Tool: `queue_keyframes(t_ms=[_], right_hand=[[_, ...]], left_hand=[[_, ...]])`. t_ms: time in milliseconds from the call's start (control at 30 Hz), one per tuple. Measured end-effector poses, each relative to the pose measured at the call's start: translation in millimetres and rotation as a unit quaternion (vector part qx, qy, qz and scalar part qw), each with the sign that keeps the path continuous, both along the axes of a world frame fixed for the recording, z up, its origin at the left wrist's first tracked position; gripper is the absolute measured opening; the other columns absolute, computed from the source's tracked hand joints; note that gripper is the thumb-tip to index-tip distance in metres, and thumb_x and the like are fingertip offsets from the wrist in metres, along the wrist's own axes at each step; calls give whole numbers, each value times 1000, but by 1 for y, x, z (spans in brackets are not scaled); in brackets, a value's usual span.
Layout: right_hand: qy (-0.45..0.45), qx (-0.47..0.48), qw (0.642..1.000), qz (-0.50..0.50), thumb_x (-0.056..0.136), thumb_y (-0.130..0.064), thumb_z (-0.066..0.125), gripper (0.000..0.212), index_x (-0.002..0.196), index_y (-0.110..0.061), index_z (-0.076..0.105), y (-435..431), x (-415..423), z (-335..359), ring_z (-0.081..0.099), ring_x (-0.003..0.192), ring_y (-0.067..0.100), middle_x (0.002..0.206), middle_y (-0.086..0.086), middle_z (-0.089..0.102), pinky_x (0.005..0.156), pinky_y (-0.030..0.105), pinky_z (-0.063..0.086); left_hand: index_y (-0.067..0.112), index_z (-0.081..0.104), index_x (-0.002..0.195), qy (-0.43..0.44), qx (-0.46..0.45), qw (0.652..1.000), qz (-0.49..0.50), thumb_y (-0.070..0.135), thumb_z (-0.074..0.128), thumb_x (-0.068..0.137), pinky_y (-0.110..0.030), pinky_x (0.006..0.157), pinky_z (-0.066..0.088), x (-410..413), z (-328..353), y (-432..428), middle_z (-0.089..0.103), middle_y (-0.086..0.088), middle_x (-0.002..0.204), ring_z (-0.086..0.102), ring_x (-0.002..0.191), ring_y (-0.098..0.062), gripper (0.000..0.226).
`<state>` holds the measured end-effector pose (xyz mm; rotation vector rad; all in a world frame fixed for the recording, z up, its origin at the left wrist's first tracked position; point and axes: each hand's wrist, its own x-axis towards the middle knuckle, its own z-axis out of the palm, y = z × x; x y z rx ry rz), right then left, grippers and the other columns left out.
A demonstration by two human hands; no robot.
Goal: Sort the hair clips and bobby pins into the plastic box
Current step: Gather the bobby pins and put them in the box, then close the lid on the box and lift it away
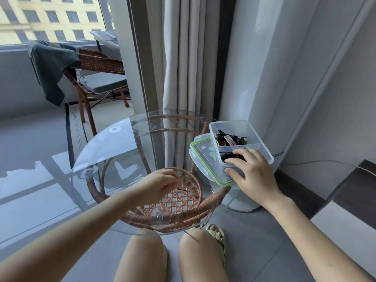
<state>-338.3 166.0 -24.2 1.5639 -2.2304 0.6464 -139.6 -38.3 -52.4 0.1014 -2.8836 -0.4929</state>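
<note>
A clear plastic box (230,125) with a divider stands at the right edge of the round glass table (114,147), on top of its green-rimmed lid (200,153). The far compartment holds hair clips (228,139), black and pink. The near one holds black bobby pins (227,155). My right hand (252,171) rests on the box's near end, fingers over the rim and thumb against the front wall. My left hand (160,184) is curled over the glass, fingertips pinching thin black bobby pins (181,190).
The table has a wicker frame and woven shelf (175,202) under the glass. A wicker chair (97,64) with a dark cloth stands behind on the left. Curtains (183,58) and a white cylinder (254,68) rise right behind the table. My knees are below the near edge.
</note>
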Motion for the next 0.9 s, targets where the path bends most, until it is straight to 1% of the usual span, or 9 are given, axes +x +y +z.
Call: queue_keyframes(t_ms=[67,200,333,433,500,600,700,767,900], right_hand=[[12,2,1000,-3,73,-24,76,29,99,-13,71,-3,1,-2,59,100,34,110,11,65,84,43,49],[24,7,1000,-6,69,-27,78,33,99,-14,70,-10,2,-5,58,103,32,111,10,65,85,41,45],[44,-9,999,-23,64,-23,82,29,88,-13,71,-15,4,-8,60,96,33,105,10,67,79,40,47],[54,-31,998,-32,60,-17,84,18,72,-13,70,-17,6,-8,60,85,32,94,7,68,71,38,46],[48,-42,997,-34,59,-15,84,17,69,-14,70,-18,7,-10,60,85,31,93,5,69,71,37,43],[-2,-77,996,-40,63,-9,80,13,66,-12,68,-20,8,-11,59,92,30,99,3,68,78,36,34],[-56,-126,990,-40,68,-1,74,15,64,-8,62,-20,8,-5,56,95,27,100,4,67,83,32,27],[-59,-139,988,-16,70,1,72,16,64,-7,60,-17,10,2,52,95,21,97,5,64,85,27,25],[-82,-125,986,75,71,4,70,17,66,-6,58,-14,27,13,46,93,15,92,3,58,90,28,29]], left_hand=[[14,66,102,-24,-19,1000,-4,21,58,87,-13,85,41,4,0,-3,62,1,107,49,95,-2,19],[15,62,105,-69,-65,995,14,20,55,89,-15,87,38,0,0,-6,60,-1,110,52,103,-14,19],[9,55,104,-87,-183,979,26,6,47,91,-29,99,36,-3,-9,4,59,-6,105,51,101,-21,16],[3,55,96,-67,-226,971,37,-3,49,84,-38,92,44,-2,-15,12,61,-12,95,55,88,-26,15],[5,52,99,-65,-197,976,62,-5,47,84,-35,93,41,-2,-16,13,59,-10,100,51,91,-24,19],[12,47,105,-26,-98,985,142,-5,43,87,-27,94,37,-3,-8,10,51,-1,104,42,94,-16,25],[11,48,98,34,-31,980,192,4,41,93,-17,78,35,-2,18,8,49,0,95,37,83,-11,11],[11,47,91,77,-6,976,201,7,39,94,-15,63,33,-1,39,7,45,2,87,37,75,-10,9],[8,49,90,160,19,967,197,6,39,94,-13,59,33,5,76,5,47,2,85,41,75,-12,10]])
